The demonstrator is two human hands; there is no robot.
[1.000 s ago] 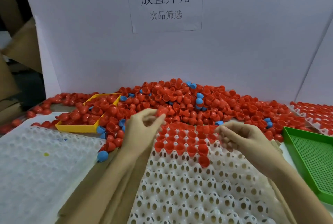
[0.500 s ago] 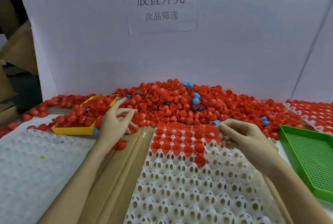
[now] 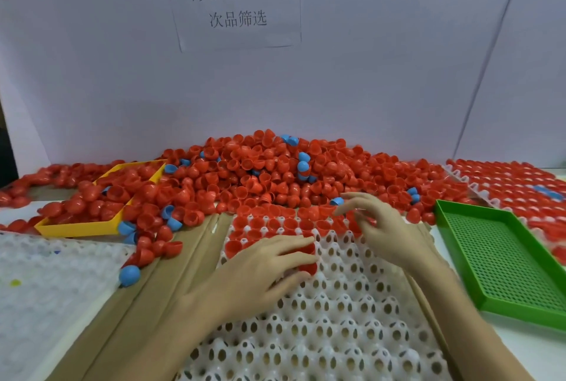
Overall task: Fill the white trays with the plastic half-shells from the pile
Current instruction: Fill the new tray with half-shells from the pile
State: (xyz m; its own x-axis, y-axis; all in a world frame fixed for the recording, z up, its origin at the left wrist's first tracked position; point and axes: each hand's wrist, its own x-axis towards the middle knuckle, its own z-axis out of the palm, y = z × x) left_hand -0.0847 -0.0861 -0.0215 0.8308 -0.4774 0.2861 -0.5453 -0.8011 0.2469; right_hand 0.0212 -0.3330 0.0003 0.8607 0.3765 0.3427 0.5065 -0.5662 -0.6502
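Yellow tray (image 3: 76, 227) far left, not for this job. Left hand (image 3: 260, 270) holds red half-shell (image 3: 307, 267) over white tray (image 3: 321, 319); push cup straight down into empty hole. Right hand (image 3: 382, 227) wide, fingers loose, near pile (image 3: 260, 172); grab next shell. Green tray (image 3: 505, 258) right.

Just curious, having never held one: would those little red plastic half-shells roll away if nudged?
Probably: each red plastic half-shell has a rounded dome, so loose ones likely rock or roll. They look thin and hollow, likely very light. In the white perforated tray pockets they should stay put.
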